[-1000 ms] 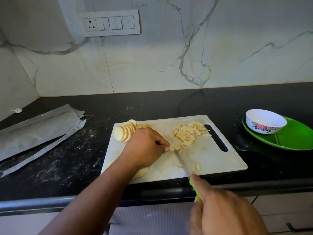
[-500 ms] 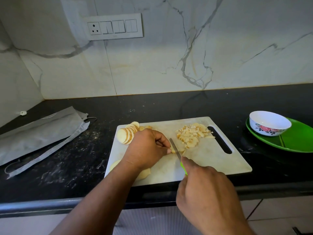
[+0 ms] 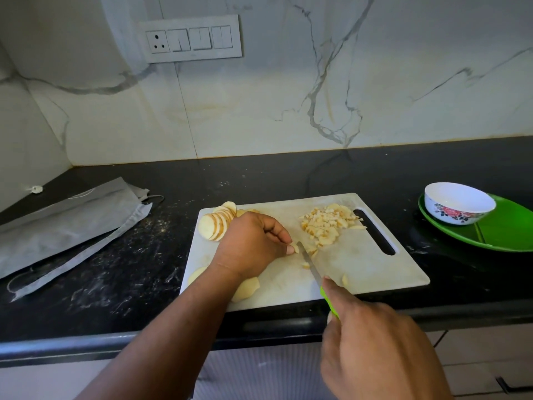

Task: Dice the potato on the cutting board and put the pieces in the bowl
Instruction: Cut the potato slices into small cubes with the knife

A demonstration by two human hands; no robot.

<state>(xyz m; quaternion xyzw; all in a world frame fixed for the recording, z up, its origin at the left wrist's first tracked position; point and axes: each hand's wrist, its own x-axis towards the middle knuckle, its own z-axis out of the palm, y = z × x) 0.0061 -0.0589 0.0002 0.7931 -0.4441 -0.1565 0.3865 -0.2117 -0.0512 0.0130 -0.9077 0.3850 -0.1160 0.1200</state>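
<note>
Curling your left hand [image 3: 253,243], you pinch a pale potato piece [image 3: 294,248]; your right hand [image 3: 375,345] grips the green-handled knife [image 3: 314,269]; the white flowered bowl [image 3: 458,202] looks empty.

I see the cutting board [image 3: 360,269] at lower centre on the counter [image 3: 144,269]. Potato slices [image 3: 216,223] lie at its upper left corner, diced pieces [image 3: 326,223] at its upper right, my knife [image 3: 310,262] between. The bowl [image 3: 458,202] sits on a plate [image 3: 504,235] at the right edge. A folded cloth [image 3: 66,223] lies left; a switch panel [image 3: 190,39] is on the wall at upper left.
</note>
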